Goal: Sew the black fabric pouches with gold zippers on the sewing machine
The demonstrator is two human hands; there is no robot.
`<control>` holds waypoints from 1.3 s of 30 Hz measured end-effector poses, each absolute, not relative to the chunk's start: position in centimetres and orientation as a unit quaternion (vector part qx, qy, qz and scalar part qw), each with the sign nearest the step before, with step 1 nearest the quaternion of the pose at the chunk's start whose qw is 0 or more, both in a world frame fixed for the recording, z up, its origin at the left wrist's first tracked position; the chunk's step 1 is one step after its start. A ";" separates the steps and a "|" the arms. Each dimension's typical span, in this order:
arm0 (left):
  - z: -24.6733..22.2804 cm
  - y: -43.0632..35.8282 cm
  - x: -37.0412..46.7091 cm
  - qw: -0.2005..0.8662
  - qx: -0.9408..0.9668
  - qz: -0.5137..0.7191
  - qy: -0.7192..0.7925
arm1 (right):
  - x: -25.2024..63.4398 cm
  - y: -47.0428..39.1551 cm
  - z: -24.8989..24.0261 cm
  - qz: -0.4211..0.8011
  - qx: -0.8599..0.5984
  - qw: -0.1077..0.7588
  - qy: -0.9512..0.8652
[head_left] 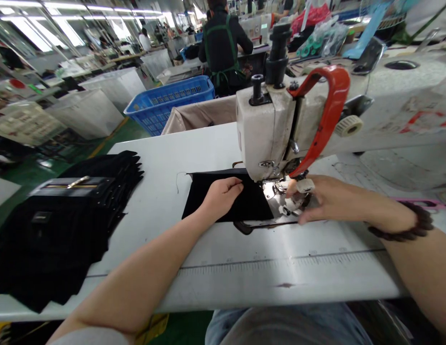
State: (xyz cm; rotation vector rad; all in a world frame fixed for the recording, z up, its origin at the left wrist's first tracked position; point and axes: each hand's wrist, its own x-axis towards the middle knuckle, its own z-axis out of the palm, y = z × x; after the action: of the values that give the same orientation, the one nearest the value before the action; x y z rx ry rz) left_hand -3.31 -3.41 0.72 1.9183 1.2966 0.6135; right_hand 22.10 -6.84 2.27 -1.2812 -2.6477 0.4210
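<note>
A black fabric piece (205,191) lies flat on the white sewing table (172,153), its right edge beside the needle area of a sewing machine (262,134). My left hand (223,194) rests on the fabric, fingers curled with thumb and forefinger pressed together; whatever is between them is too small to name. At the right of the needle, my right hand (312,199) has its fingers apart around the presser area, partly hidden by machine parts. A dark beaded bracelet (406,227) circles my right wrist. The machine's red curved guard (334,105) rises above that hand.
A stack of black fabric pieces (61,225) with a metal tool (78,182) on it covers the table's left side. Behind the table are a blue basket (172,98) and a cloth-lined bin (205,115). A person in dark clothes (221,43) sits beyond. A printed ruler (244,263) runs along the front.
</note>
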 end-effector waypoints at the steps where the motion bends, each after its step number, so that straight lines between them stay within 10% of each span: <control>1: 0.6 -3.4 -3.3 0.377 0.739 0.243 0.502 | 22.5 -7.0 2.4 0.160 -0.408 0.079 -0.895; 11: 0.9 -3.7 -3.1 0.349 0.756 0.240 0.499 | 18.2 -7.4 -0.4 -0.151 -0.472 0.155 -0.855; 18: 1.1 -4.0 -3.0 0.316 0.778 0.239 0.488 | 18.3 -9.1 0.5 -0.157 -0.253 0.173 -0.939; 39: 0.2 -6.4 -2.9 0.026 0.970 0.193 0.148 | 18.1 -10.0 -0.1 -0.049 -0.238 0.132 -0.961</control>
State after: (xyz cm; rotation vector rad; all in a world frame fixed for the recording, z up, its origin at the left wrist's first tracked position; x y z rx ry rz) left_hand -2.91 -6.37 0.24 2.9971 0.4568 0.5962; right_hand 18.11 -9.99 -0.06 -0.6896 -2.7888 -0.1432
